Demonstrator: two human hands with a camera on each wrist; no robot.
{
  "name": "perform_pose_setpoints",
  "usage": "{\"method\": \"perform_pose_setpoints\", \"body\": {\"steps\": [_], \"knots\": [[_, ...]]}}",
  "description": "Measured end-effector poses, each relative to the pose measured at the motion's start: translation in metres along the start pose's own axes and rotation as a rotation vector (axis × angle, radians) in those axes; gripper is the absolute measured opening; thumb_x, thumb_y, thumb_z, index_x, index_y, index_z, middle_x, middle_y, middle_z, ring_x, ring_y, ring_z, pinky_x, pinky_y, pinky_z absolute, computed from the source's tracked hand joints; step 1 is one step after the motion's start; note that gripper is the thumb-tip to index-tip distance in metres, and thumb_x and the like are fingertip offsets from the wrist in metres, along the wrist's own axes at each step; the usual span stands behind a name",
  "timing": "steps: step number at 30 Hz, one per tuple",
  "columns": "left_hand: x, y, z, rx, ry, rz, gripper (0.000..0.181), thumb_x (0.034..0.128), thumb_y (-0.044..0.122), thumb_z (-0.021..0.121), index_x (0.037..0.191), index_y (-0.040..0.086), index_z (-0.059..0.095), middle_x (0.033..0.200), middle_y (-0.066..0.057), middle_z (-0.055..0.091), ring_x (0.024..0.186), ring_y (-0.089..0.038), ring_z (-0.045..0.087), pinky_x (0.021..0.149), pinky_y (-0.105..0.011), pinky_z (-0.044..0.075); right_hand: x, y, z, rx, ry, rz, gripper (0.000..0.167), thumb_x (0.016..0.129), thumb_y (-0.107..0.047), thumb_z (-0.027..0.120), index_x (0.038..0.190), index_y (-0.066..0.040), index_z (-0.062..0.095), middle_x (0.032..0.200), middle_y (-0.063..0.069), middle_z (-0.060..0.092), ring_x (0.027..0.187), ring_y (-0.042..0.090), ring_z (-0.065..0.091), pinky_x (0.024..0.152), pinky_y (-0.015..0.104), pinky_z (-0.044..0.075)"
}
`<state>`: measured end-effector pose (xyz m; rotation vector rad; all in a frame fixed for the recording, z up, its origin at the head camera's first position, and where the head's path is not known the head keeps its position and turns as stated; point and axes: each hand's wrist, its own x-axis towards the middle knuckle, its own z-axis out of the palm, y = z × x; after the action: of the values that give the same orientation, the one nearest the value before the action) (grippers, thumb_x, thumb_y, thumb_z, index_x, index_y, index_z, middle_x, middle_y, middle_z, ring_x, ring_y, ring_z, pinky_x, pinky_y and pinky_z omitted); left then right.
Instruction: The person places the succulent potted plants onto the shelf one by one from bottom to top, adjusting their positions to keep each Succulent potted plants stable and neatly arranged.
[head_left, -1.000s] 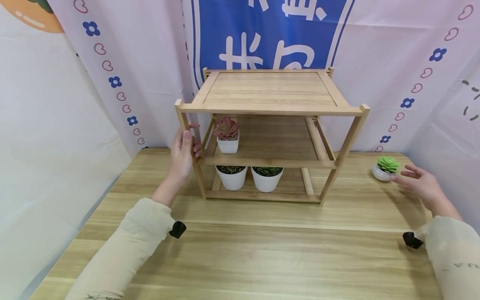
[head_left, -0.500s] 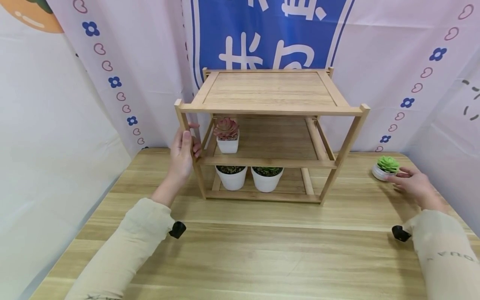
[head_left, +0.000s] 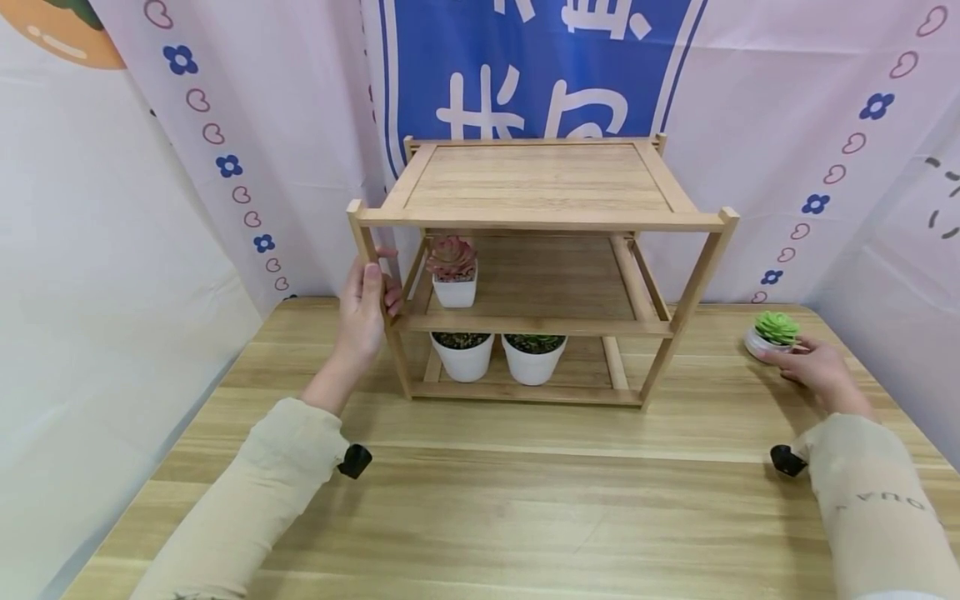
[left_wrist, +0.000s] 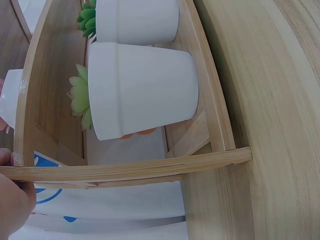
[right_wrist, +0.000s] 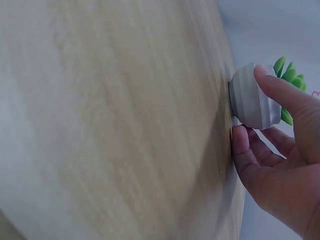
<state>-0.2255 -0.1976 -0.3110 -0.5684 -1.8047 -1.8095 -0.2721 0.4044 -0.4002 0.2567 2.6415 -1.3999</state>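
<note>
In the head view, my left hand (head_left: 362,321) grips the front left post of a wooden shelf rack (head_left: 536,182). At the right, my right hand (head_left: 819,371) holds a small green potted succulent (head_left: 776,327) by its pot, which stands on the table. In the right wrist view, the thumb lies on one side of the ribbed white pot (right_wrist: 252,97), with curled fingers at the other side. A pink succulent (head_left: 453,260) in a square white pot sits on the middle shelf. Below it, two round white pots (head_left: 465,360) with plants stand on the bottom shelf.
The wooden table (head_left: 525,500) spreads in front of the rack. A printed curtain (head_left: 757,125) hangs behind it, and white sheeting (head_left: 112,292) borders the table at the left. Each wrist carries a small black camera (head_left: 355,460).
My right hand has moved left to the small green succulent, and its thumb and fingers have closed about the pot. The left hand and the rack have stayed in place.
</note>
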Motion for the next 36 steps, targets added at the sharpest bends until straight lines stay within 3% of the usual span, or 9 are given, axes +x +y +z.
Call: {"method": "perform_pose_setpoints", "body": {"steps": [4, 6, 9, 12, 17, 24, 30, 36], "knots": [[0.000, -0.001, 0.000, 0.006, 0.010, -0.003, 0.063, 0.1006, 0.060, 0.044, 0.126, 0.003, 0.053, 0.069, -0.001, 0.040, 0.058, -0.011, 0.039, 0.054, -0.021, 0.035, 0.002, -0.002, 0.004, -0.001, 0.035, 0.002, 0.093, 0.102, -0.033, 0.063, 0.149, 0.023, 0.007, 0.140, 0.043, 0.036, 0.071, -0.009, 0.055, 0.068, 0.016, 0.053], [0.000, -0.001, 0.000, 0.011, 0.008, 0.001, 0.066, 0.1008, 0.060, 0.044, 0.127, -0.001, 0.052, 0.069, -0.001, 0.040, 0.058, -0.011, 0.038, 0.054, -0.021, 0.034, 0.003, -0.002, 0.007, -0.001, 0.060, 0.009, 0.090, 0.101, -0.034, 0.065, 0.150, 0.022, 0.014, 0.127, 0.033, 0.047, 0.070, -0.005, 0.056, 0.066, 0.018, 0.053], [0.000, -0.003, 0.000, 0.010, -0.002, 0.007, 0.068, 0.1015, 0.059, 0.043, 0.127, -0.003, 0.050, 0.069, -0.002, 0.039, 0.058, -0.011, 0.038, 0.054, -0.021, 0.034, 0.003, -0.002, 0.011, 0.007, 0.095, 0.028, 0.088, 0.099, -0.036, 0.068, 0.150, 0.020, 0.022, 0.116, 0.020, 0.050, 0.071, 0.000, 0.055, 0.064, 0.021, 0.052], [0.000, -0.003, -0.001, 0.005, -0.011, 0.008, 0.066, 0.1018, 0.059, 0.044, 0.127, -0.002, 0.050, 0.069, -0.002, 0.039, 0.059, -0.011, 0.038, 0.054, -0.021, 0.034, 0.003, -0.003, 0.014, 0.029, 0.113, 0.049, 0.089, 0.099, -0.037, 0.068, 0.150, 0.019, 0.021, 0.125, 0.026, 0.047, 0.077, 0.004, 0.053, 0.065, 0.022, 0.051], [-0.001, -0.003, 0.000, 0.005, -0.010, 0.009, 0.069, 0.1020, 0.059, 0.043, 0.128, -0.005, 0.048, 0.069, -0.002, 0.039, 0.059, -0.010, 0.038, 0.055, -0.021, 0.035, 0.004, -0.005, 0.016, 0.036, 0.130, 0.074, 0.095, 0.099, -0.039, 0.067, 0.153, 0.018, 0.014, 0.149, 0.036, 0.030, 0.093, 0.015, 0.049, 0.064, 0.018, 0.049], [-0.001, -0.003, -0.001, 0.019, -0.003, 0.003, 0.066, 0.1022, 0.059, 0.043, 0.128, -0.002, 0.050, 0.070, -0.002, 0.039, 0.059, -0.011, 0.038, 0.055, -0.022, 0.035, 0.008, -0.006, 0.019, 0.022, 0.155, 0.093, 0.091, 0.097, -0.040, 0.069, 0.151, 0.018, 0.023, 0.139, 0.031, 0.039, 0.096, 0.025, 0.048, 0.063, 0.021, 0.047], [-0.001, -0.003, -0.001, 0.020, -0.005, 0.006, 0.059, 0.1014, 0.060, 0.043, 0.126, 0.007, 0.054, 0.070, -0.002, 0.040, 0.059, -0.011, 0.039, 0.055, -0.022, 0.036, 0.008, -0.004, 0.019, 0.014, 0.137, 0.084, 0.094, 0.097, -0.042, 0.069, 0.150, 0.020, 0.021, 0.144, 0.036, 0.035, 0.107, 0.033, 0.047, 0.065, 0.018, 0.044], [-0.001, -0.003, -0.001, 0.016, -0.005, 0.013, 0.067, 0.1026, 0.058, 0.043, 0.128, -0.003, 0.050, 0.069, -0.002, 0.040, 0.059, -0.011, 0.039, 0.055, -0.022, 0.036, 0.007, -0.005, 0.016, 0.007, 0.135, 0.080, 0.096, 0.098, -0.045, 0.066, 0.150, 0.021, 0.019, 0.148, 0.038, 0.031, 0.115, 0.039, 0.044, 0.077, 0.026, 0.047]]}}
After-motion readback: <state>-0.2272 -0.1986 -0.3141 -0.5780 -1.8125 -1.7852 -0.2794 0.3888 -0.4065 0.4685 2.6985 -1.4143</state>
